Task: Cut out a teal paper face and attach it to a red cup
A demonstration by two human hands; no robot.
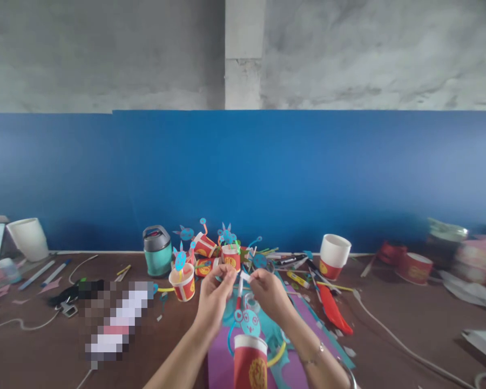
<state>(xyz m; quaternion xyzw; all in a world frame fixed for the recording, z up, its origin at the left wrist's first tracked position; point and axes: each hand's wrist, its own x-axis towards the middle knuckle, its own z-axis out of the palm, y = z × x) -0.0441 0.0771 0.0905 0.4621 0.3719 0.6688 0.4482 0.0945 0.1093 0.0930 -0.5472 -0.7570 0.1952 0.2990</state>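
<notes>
My left hand and my right hand are raised close together over the middle of the table. Between my right thumb and fingers is a small white strip, paper or tape. The left fingertips are pinched together, and what they hold, if anything, is too small to make out. Below my hands stands a red paper cup with a gold emblem. A light-blue paper face with red drawn features rises from its rim. A blue bent straw and a yellow one stick out at its sides.
Several decorated red cups stand or lie behind my hands, beside a teal lidded container. Purple sheeting lies under the front cup. To the right are stacked paper cups, a red pouch-like item and a white cable.
</notes>
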